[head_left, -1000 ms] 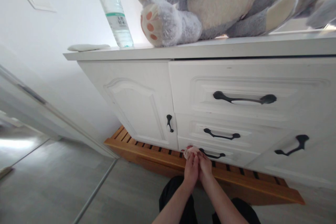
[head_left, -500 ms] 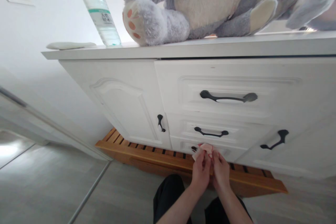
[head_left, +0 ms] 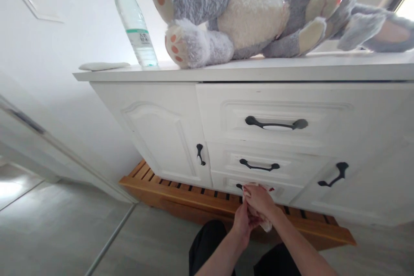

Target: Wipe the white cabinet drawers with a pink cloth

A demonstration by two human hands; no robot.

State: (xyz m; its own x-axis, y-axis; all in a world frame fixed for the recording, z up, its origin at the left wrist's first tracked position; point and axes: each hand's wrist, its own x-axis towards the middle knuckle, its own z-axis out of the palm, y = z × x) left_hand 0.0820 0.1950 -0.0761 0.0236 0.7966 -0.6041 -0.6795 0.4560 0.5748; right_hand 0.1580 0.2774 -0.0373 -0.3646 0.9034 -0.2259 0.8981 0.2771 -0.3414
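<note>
My left hand [head_left: 242, 221] and my right hand [head_left: 259, 199] are together low in front of the bottom drawer. Between them is a crumpled pale pink-and-white cloth [head_left: 266, 225], with a small red part showing by the right hand. The right hand lies over the top of the cloth, and the left hand closes on it from below. Most of the cloth is hidden by the fingers. Just behind the hands, part of a dark handle [head_left: 239, 186] on the bottom drawer shows.
A white cabinet [head_left: 155, 138] with dark handles stands ahead. On its top are a grey plush rabbit [head_left: 249, 17] lying on its side, a clear bottle [head_left: 134, 26] with a green cap, and a flat pale object [head_left: 103, 66]. A slatted wooden ledge [head_left: 181, 196] runs along its base.
My right hand has moved up and over the cloth, while my left hand has dropped slightly below it. The cloth is now more bunched and covered. The view has tilted up a little.
</note>
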